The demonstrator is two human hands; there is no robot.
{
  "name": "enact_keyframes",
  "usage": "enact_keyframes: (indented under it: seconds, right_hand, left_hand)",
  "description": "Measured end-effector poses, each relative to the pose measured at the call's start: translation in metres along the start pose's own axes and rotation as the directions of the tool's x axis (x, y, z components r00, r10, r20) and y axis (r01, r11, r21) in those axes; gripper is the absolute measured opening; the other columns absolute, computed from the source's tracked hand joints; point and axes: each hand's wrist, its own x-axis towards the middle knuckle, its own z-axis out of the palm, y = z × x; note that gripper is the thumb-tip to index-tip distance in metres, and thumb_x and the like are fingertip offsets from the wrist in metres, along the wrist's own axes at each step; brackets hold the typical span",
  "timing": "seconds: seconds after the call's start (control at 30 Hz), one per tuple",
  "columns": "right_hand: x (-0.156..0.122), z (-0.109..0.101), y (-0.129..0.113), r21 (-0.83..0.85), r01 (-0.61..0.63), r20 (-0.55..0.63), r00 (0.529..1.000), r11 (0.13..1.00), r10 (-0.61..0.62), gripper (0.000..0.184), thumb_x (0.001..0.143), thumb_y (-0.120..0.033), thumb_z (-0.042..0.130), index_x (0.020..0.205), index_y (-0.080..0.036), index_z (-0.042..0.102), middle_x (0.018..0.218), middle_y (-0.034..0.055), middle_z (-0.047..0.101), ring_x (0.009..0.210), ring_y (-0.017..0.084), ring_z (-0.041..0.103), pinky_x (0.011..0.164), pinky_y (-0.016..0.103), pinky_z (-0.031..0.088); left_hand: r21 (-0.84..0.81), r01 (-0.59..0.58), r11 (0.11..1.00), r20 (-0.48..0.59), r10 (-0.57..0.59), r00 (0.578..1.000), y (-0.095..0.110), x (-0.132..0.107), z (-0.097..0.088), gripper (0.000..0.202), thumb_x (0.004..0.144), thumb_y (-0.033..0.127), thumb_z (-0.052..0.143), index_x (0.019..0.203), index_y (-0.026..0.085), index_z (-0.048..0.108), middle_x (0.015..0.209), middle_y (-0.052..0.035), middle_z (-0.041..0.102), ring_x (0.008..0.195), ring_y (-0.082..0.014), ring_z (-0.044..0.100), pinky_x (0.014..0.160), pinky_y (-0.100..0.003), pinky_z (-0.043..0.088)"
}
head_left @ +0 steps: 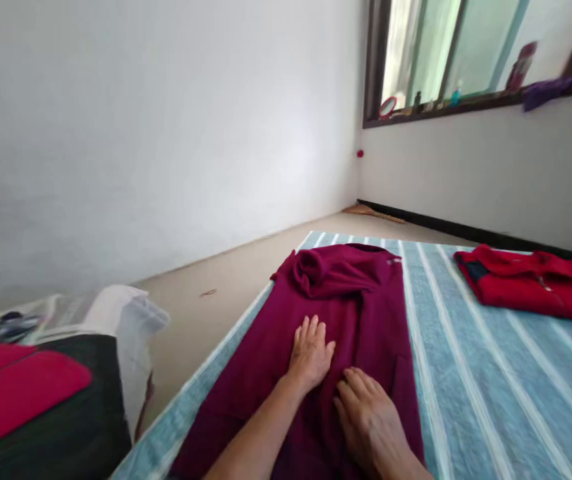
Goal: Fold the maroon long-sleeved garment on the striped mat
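Note:
A maroon cloth garment [351, 320] lies spread lengthwise on a blue-and-white striped mat [486, 380], its far end bunched and rolled over on itself. My left hand [311, 353] rests flat on the middle of the garment with its fingers spread. Just nearer and to the right, my right hand [369, 417] lies palm down on the same cloth, fingers slightly curved. Neither hand grips anything. To the right on the mat sits a folded red shirt [531, 283] with dark patches.
A pile of folded red and black clothing [21, 393] lies at the lower left beside a white cushion-like bundle [131, 320]. A beige floor strip runs between them and the mat. A broom [373, 213] lies by the far corner, below a window ledge [466, 107] holding small bottles.

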Motion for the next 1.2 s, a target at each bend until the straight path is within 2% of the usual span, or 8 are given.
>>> enact_keyframes:
  seconds: [0.33, 0.5, 0.57, 0.67, 0.73, 0.83, 1.0, 1.2]
  right_hand:
    - [0.034, -0.03, -0.002, 0.033, -0.098, 0.18, 0.979, 0.995, 0.091, 0.007, 0.083, -0.017, 0.052, 0.085, -0.022, 0.058, 0.098, 0.0069, 0.064, 0.093, 0.023, 0.06, 0.085, 0.036, 0.048]
    - [0.072, -0.048, 0.039, -0.147, -0.161, 0.318, 0.927, 0.976, 0.201, 0.017, 0.092, -0.026, 0.046, 0.086, -0.021, 0.06, 0.099, 0.0065, 0.064, 0.093, 0.019, 0.06, 0.088, 0.031, 0.046]
    - [0.086, -0.045, 0.065, -0.183, -0.182, 0.332, 0.913, 0.966, 0.235, 0.018, 0.092, -0.028, 0.047, 0.097, -0.019, 0.061, 0.113, 0.0103, 0.061, 0.105, 0.021, 0.056, 0.094, 0.033, 0.043]
    - [0.102, -0.032, 0.102, -0.233, -0.202, 0.349, 0.895, 0.951, 0.276, 0.04, 0.092, -0.037, 0.048, 0.126, -0.017, 0.051, 0.142, 0.0149, 0.041, 0.133, 0.029, 0.033, 0.104, 0.042, 0.032]
    - [0.106, -0.021, 0.122, -0.263, -0.234, 0.364, 0.874, 0.936, 0.321, 0.05, 0.093, -0.043, 0.044, 0.136, -0.017, 0.042, 0.147, 0.0152, 0.033, 0.137, 0.031, 0.023, 0.106, 0.046, 0.028]
    - [0.105, -0.008, 0.143, -0.304, -0.288, 0.401, 0.826, 0.908, 0.397, 0.057, 0.094, -0.049, 0.039, 0.139, -0.013, 0.04, 0.145, 0.0191, 0.035, 0.136, 0.033, 0.025, 0.106, 0.047, 0.025]
    - [0.098, 0.001, 0.157, -0.336, -0.329, 0.43, 0.78, 0.883, 0.454, 0.061, 0.095, -0.053, 0.034, 0.142, -0.016, 0.034, 0.147, 0.0164, 0.031, 0.137, 0.033, 0.022, 0.107, 0.046, 0.021]
    - [0.1, 0.005, 0.15, -0.345, -0.355, 0.408, 0.778, 0.869, 0.479, 0.06, 0.094, -0.054, 0.035, 0.142, -0.017, 0.036, 0.149, 0.0154, 0.031, 0.138, 0.032, 0.023, 0.108, 0.045, 0.021]
  left_hand:
    - [0.062, -0.026, 0.998, -0.011, 0.026, 1.0, 0.0, 0.01, -0.006, 0.048, 0.091, 0.027, 0.044, 0.133, 0.005, 0.048, 0.144, -0.0184, 0.041, 0.136, -0.032, 0.032, 0.109, -0.045, 0.03]
    - [0.059, -0.055, 0.997, -0.045, 0.058, 0.997, -0.001, 0.011, -0.005, 0.047, 0.091, 0.029, 0.045, 0.132, 0.006, 0.05, 0.143, -0.0185, 0.042, 0.136, -0.0319, 0.033, 0.108, -0.045, 0.03]
    - [0.055, -0.055, 0.997, -0.044, 0.058, 0.997, 0.0, 0.011, -0.005, 0.047, 0.091, 0.03, 0.045, 0.131, 0.007, 0.05, 0.143, -0.018, 0.042, 0.136, -0.0319, 0.033, 0.108, -0.044, 0.03]
    - [0.047, -0.065, 0.997, -0.046, 0.067, 0.997, 0.002, 0.011, -0.004, 0.047, 0.091, 0.031, 0.045, 0.131, 0.007, 0.049, 0.143, -0.0186, 0.042, 0.136, -0.0316, 0.033, 0.108, -0.044, 0.03]
    - [0.044, -0.074, 0.996, -0.047, 0.076, 0.996, 0.003, 0.01, -0.004, 0.048, 0.091, 0.031, 0.044, 0.132, 0.006, 0.048, 0.143, -0.0191, 0.042, 0.136, -0.0322, 0.032, 0.109, -0.044, 0.029]
    - [0.043, -0.078, 0.996, -0.032, 0.08, 0.996, 0.005, 0.009, -0.004, 0.049, 0.091, 0.032, 0.045, 0.132, 0.005, 0.048, 0.143, -0.0191, 0.042, 0.135, -0.0332, 0.032, 0.109, -0.044, 0.029]
    - [0.04, -0.079, 0.996, -0.01, 0.08, 0.997, 0.007, 0.008, -0.006, 0.049, 0.091, 0.033, 0.045, 0.133, 0.006, 0.047, 0.144, -0.0184, 0.041, 0.136, -0.0326, 0.032, 0.109, -0.044, 0.029]
    - [0.04, -0.073, 0.997, 0.001, 0.073, 0.997, 0.005, 0.007, -0.01, 0.048, 0.091, 0.03, 0.044, 0.132, 0.006, 0.048, 0.144, -0.0184, 0.041, 0.136, -0.0324, 0.031, 0.109, -0.045, 0.03]
